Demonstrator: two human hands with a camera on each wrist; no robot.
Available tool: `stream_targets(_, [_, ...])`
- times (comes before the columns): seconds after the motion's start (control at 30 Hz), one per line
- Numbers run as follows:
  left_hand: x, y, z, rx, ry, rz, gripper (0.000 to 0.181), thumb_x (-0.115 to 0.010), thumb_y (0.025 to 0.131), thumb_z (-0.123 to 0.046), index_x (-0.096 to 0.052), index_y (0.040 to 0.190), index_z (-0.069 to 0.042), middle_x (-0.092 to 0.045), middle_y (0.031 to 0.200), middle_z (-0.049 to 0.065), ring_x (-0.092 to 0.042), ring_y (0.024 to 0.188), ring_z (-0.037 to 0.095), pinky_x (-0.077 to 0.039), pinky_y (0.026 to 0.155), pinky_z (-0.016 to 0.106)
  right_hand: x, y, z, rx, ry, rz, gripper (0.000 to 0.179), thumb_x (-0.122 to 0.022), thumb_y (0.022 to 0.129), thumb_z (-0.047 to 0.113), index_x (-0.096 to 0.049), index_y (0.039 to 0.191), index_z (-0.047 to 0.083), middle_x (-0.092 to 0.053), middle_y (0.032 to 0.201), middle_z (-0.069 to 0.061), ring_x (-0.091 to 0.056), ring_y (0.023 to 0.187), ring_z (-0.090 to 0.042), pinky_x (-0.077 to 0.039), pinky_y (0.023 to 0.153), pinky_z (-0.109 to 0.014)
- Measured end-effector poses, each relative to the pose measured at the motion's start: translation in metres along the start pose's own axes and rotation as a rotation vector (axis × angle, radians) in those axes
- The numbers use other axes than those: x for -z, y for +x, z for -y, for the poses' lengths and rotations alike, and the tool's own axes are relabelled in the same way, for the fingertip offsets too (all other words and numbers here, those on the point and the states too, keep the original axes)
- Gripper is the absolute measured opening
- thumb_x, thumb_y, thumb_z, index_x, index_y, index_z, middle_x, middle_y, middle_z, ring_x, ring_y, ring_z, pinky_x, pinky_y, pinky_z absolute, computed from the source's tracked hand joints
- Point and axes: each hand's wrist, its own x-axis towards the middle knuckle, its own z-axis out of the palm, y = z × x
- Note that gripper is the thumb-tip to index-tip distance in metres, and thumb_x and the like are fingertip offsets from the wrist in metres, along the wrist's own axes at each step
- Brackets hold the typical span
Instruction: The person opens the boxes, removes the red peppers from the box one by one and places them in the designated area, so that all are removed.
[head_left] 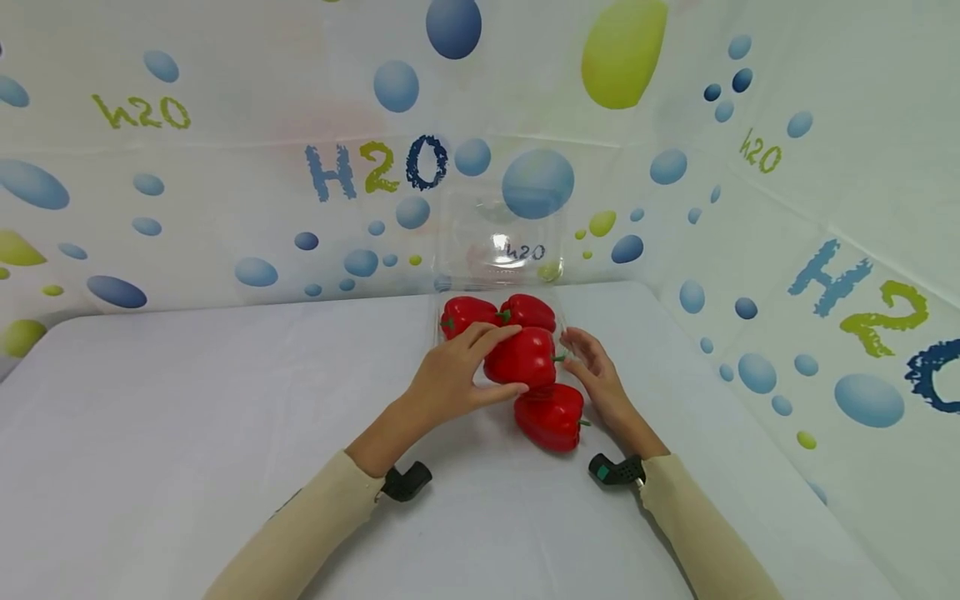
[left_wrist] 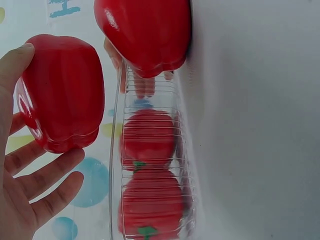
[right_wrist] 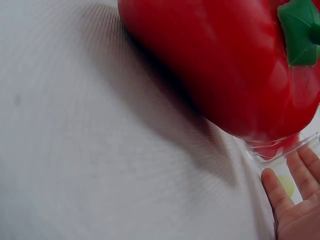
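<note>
My left hand (head_left: 442,379) holds a red bell pepper (head_left: 521,360) between thumb and fingers, raised above the near end of a clear plastic clamshell box (left_wrist: 156,100). Two more red bell peppers with green stems, one on the left (head_left: 467,315) and one on the right (head_left: 531,312), lie inside the box. Another red bell pepper (head_left: 550,419) rests on the table in front of the box. My right hand (head_left: 600,375) is at the right side of the box; in the right wrist view its extended fingers (right_wrist: 300,172) touch the clear rim.
The box's clear lid (head_left: 498,237) stands raised at the back, against a curtain (head_left: 247,200) printed with blue and green drops. A white cloth covers the table (head_left: 225,433). The curtain also runs along the right side. A dark device (head_left: 407,482) sits at my left wrist.
</note>
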Motion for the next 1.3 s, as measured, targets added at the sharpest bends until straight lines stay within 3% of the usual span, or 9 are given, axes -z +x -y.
stream_targets(0.13, [0.0, -0.003, 0.001, -0.008, 0.006, -0.003, 0.07, -0.081, 0.076, -0.042, -0.054, 0.136, -0.017, -0.06, 0.123, 0.007, -0.063, 0.104, 0.02, -0.058, 0.082, 0.035, 0.001, 0.0, 0.002, 0.01, 0.003, 0.003, 0.056, -0.049, 0.099, 0.002, -0.025, 0.15, 0.0, -0.03, 0.155, -0.022, -0.027, 0.145, -0.032, -0.038, 0.102, -0.014])
stream_targets(0.33, [0.0, -0.007, 0.002, -0.014, 0.022, -0.004, 0.07, -0.08, 0.077, -0.044, -0.054, 0.136, -0.018, -0.06, 0.121, 0.006, -0.062, 0.103, 0.019, -0.058, 0.08, 0.034, 0.001, -0.001, 0.001, -0.004, 0.007, -0.011, 0.055, -0.053, 0.099, 0.009, -0.029, 0.149, 0.005, -0.033, 0.154, -0.017, -0.03, 0.144, -0.025, -0.038, 0.103, -0.015])
stream_targets(0.6, [0.001, -0.013, 0.004, -0.024, 0.063, 0.009, 0.07, -0.08, 0.077, -0.046, -0.054, 0.135, -0.017, -0.06, 0.121, 0.006, -0.062, 0.1, 0.019, -0.058, 0.078, 0.033, 0.003, -0.002, -0.001, 0.009, 0.004, -0.015, 0.056, -0.054, 0.099, 0.013, -0.029, 0.149, 0.005, -0.033, 0.154, -0.018, -0.031, 0.144, -0.026, -0.038, 0.104, -0.015])
stream_targets(0.8, [0.002, -0.016, 0.004, -0.019, 0.065, 0.023, 0.069, -0.08, 0.077, -0.046, -0.055, 0.135, -0.018, -0.061, 0.121, 0.006, -0.063, 0.102, 0.019, -0.058, 0.079, 0.033, 0.002, -0.003, 0.0, -0.005, -0.01, -0.018, 0.058, -0.055, 0.099, 0.014, -0.029, 0.15, 0.006, -0.033, 0.154, -0.017, -0.031, 0.144, -0.025, -0.037, 0.106, -0.02])
stream_targets(1.1, [0.006, -0.022, 0.004, -0.031, 0.091, 0.022, 0.07, -0.081, 0.075, -0.046, -0.055, 0.134, -0.018, -0.062, 0.12, 0.007, -0.063, 0.102, 0.02, -0.059, 0.078, 0.033, 0.001, -0.003, 0.0, -0.017, -0.025, -0.028, 0.059, -0.057, 0.098, 0.016, -0.029, 0.15, 0.01, -0.034, 0.155, -0.014, -0.031, 0.144, -0.025, -0.033, 0.112, -0.043])
stream_targets(1.3, [0.011, -0.027, 0.005, -0.02, 0.112, 0.041, 0.071, -0.081, 0.075, -0.047, -0.055, 0.135, -0.018, -0.062, 0.12, 0.008, -0.063, 0.103, 0.02, -0.059, 0.077, 0.034, -0.001, -0.002, 0.001, -0.016, -0.003, -0.02, 0.058, -0.056, 0.098, 0.014, -0.03, 0.149, 0.01, -0.034, 0.155, -0.013, -0.031, 0.144, -0.023, -0.031, 0.113, -0.043])
